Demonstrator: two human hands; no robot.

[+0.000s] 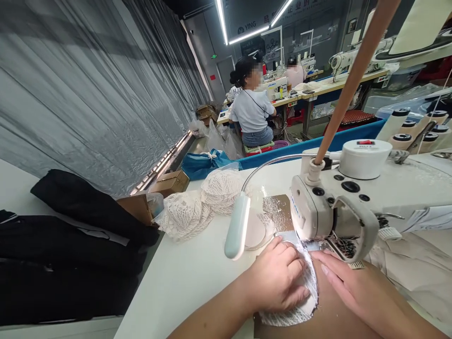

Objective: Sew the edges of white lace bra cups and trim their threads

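Sitting under the sewing machine [339,207] head, lace cup [303,287] being pressed flat by left hand [278,278] — right hand [356,287] also open, gripping nothing — fingertips nearing needle, risking a prick or puckered seam.

Left hand [277,278] lies palm down, fingers curled; right hand [348,278] flat beside it, fingers extended, forearms converging
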